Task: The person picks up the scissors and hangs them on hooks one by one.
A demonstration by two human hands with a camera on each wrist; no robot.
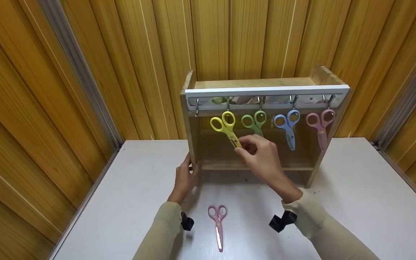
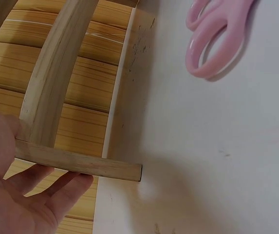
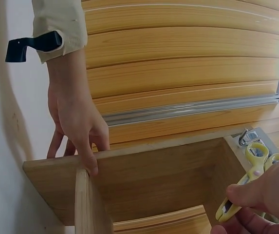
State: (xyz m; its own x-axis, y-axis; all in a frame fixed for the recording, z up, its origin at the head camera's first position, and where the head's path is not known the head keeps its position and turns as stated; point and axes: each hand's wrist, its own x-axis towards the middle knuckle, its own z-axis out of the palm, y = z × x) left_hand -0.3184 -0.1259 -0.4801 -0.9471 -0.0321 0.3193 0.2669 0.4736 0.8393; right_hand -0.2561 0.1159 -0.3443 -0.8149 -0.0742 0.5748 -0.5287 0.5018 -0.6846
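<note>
My right hand [image 1: 264, 155] pinches the blade end of the yellow scissors [image 1: 230, 135] between thumb and fingers. The scissors tilt, with one handle loop at the second hook from the left; whether the loop bears on that hook I cannot tell. My left hand [image 1: 185, 177] grips the left side panel [image 2: 81, 163] of a wooden rack [image 1: 256, 168], thumb on one face and fingers on the other. Green scissors [image 1: 255, 121], partly hidden behind my right hand, blue scissors [image 1: 288, 126] and pink scissors [image 1: 321, 126] hang from hooks further right. Another pair of pink scissors [image 1: 218, 224] lies on the table.
A metal hook rail [image 1: 242, 101] runs along the rack's upper front, its leftmost hook [image 1: 197, 107] bare. The rack stands on a white table [image 1: 135, 202] against wood-patterned panels [image 1: 150, 65]. Black mounts [image 1: 283, 221] sit at both wrists.
</note>
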